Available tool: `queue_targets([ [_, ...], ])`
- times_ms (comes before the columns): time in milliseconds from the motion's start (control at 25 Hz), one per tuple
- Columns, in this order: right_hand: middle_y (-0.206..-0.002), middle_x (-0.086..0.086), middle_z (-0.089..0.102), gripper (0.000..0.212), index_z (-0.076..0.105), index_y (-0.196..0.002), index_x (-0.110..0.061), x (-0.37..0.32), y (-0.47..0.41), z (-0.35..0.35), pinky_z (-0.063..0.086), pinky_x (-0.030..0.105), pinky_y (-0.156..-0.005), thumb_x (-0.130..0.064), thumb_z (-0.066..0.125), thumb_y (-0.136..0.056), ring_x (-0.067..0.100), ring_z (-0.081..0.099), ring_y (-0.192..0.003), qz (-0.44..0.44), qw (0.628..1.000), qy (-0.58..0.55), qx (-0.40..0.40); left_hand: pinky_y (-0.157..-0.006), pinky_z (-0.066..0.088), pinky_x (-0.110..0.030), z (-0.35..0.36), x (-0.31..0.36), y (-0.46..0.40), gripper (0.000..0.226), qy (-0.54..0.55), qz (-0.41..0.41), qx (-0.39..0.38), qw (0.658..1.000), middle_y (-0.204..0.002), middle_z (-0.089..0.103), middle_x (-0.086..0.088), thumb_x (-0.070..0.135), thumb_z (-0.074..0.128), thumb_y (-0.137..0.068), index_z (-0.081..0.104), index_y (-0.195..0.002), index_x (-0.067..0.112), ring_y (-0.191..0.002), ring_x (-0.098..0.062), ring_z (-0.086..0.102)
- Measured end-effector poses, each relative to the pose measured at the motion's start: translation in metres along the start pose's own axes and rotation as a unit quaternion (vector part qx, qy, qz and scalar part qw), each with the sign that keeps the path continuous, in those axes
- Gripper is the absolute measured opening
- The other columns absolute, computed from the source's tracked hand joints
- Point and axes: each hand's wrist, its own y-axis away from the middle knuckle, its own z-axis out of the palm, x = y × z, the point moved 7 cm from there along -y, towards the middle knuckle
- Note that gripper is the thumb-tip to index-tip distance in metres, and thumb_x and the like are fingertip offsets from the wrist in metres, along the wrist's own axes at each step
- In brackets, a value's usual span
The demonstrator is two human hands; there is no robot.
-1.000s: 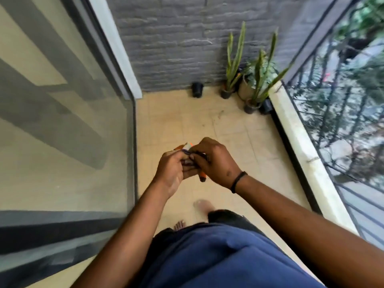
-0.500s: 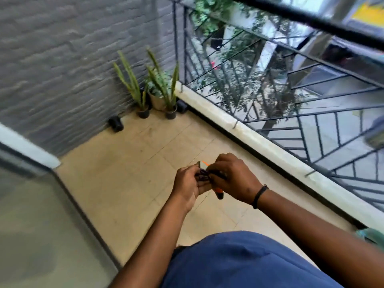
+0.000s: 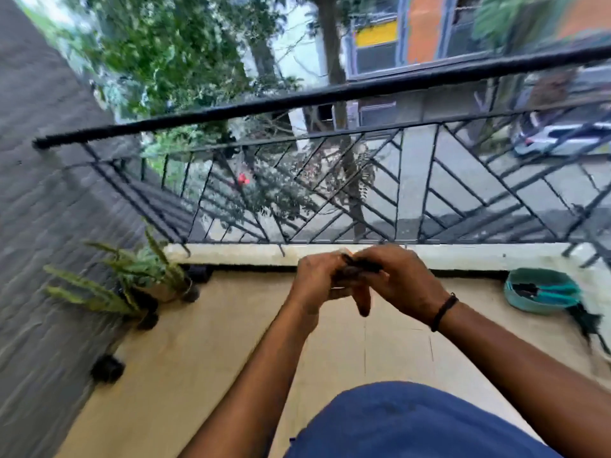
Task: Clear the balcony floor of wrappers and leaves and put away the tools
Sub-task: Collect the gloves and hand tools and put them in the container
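My left hand (image 3: 315,280) and my right hand (image 3: 405,282) meet at chest height in the middle of the view, above the tan balcony floor (image 3: 205,365). Both pinch a small crumpled wrapper (image 3: 360,267) between their fingers. It looks dark here and is blurred, and the fingers hide most of it. A teal dustpan (image 3: 539,292) lies on the floor at the right, by the ledge, with a dark brush (image 3: 587,322) next to it.
Potted spiky plants (image 3: 148,279) stand in the left corner against the grey brick wall (image 3: 39,226), and a small black pot (image 3: 107,368) lies nearer. A pale ledge (image 3: 231,254) and a black metal railing (image 3: 330,94) close off the far side.
The view has swung right, from the glass door and plant corner to the railing. The dustpan has come into sight. Both hands still hold the wrapper together.
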Motion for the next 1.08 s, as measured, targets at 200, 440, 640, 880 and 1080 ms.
queue_targets([
  [200,-0.093,-0.007,0.075,0.024,0.073,-0.109,-0.031,0.080,0.054,-0.091,0.057,0.037,-0.070,-0.035,0.057,-0.092,0.011,0.069,-0.080,0.119,0.988,-0.053,0.081,-0.070,0.053,-0.031,0.111,0.012,-0.031,0.019,-0.132,0.048,-0.063,0.988,-0.094,0.078,-0.007,0.011,0.063,-0.094,0.075,-0.101,0.023,-0.088,-0.021,0.075],
  [440,-0.101,0.000,0.071,0.020,0.073,-0.108,-0.015,0.147,0.109,-0.159,0.049,0.023,-0.083,-0.015,0.061,-0.091,0.010,0.062,-0.091,0.212,0.970,-0.037,0.115,-0.093,0.052,-0.027,0.232,0.003,-0.058,0.059,-0.324,0.192,-0.191,0.906,-0.130,0.062,0.010,-0.009,0.066,-0.085,0.063,-0.132,0.027,-0.118,-0.005,0.057],
  [640,-0.101,0.000,0.068,0.021,0.072,-0.108,-0.009,0.198,0.132,-0.215,0.044,0.016,-0.087,-0.007,0.062,-0.089,0.008,0.059,-0.094,0.259,0.953,-0.018,0.154,-0.064,0.054,-0.030,0.326,-0.002,-0.090,0.019,-0.339,0.212,-0.300,0.866,-0.072,0.072,0.004,0.010,0.071,-0.088,0.073,-0.088,0.028,-0.069,-0.017,0.069],
  [880,-0.104,0.002,0.071,0.023,0.073,-0.110,-0.009,0.294,0.121,-0.276,0.045,0.015,-0.091,-0.011,0.063,-0.090,0.011,0.062,-0.098,0.310,0.933,-0.007,0.184,-0.064,0.055,-0.041,0.424,-0.023,-0.173,0.026,-0.342,0.151,-0.380,0.846,-0.070,0.072,0.002,0.006,0.071,-0.088,0.070,-0.081,0.031,-0.060,-0.025,0.067],
  [1080,-0.090,-0.004,0.071,0.011,0.068,-0.095,-0.023,0.392,0.140,-0.281,0.053,0.031,-0.077,-0.024,0.068,-0.085,0.014,0.064,-0.084,0.442,0.889,0.026,0.118,-0.060,0.044,-0.028,0.503,-0.064,-0.258,0.019,-0.350,0.091,-0.369,0.856,-0.064,0.068,0.004,0.007,0.063,-0.074,0.069,-0.069,0.024,-0.059,-0.012,0.060],
])
